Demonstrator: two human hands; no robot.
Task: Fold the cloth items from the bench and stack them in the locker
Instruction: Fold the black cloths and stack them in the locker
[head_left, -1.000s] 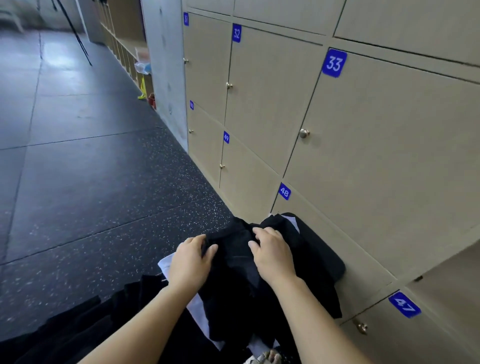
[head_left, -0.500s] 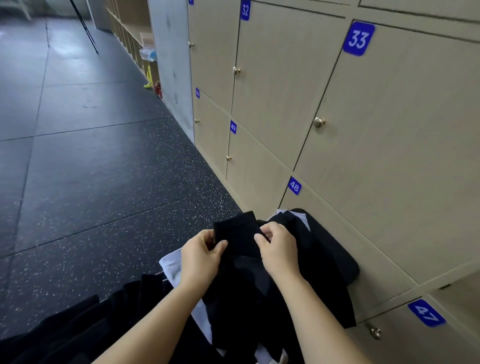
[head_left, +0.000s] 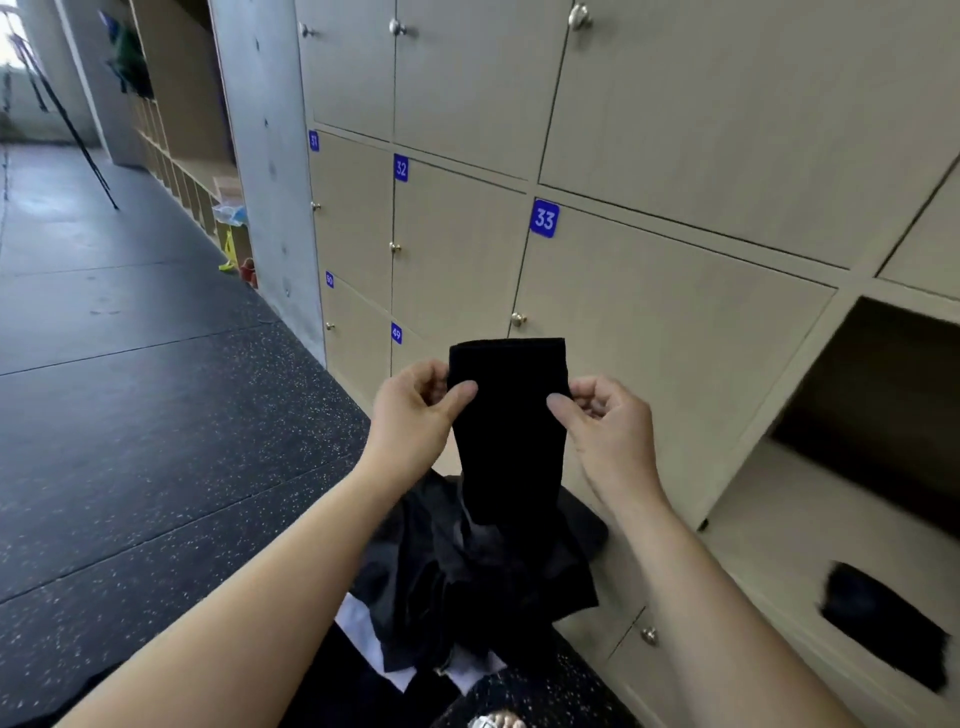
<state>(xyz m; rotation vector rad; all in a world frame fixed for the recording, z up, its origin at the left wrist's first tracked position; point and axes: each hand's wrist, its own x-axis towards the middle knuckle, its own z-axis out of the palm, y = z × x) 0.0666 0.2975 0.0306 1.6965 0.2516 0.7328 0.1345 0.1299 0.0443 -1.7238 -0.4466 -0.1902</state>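
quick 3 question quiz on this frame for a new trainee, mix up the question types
1. True or false: the left hand and right hand each pinch a side edge of the black cloth, holding it up.
2. The open locker holds: A) shoes B) a dark cloth item C) a bottle
3. Fill in: the closed door just left of the open locker is numbered ___.

Key: 1 true; 2 B; 3 33
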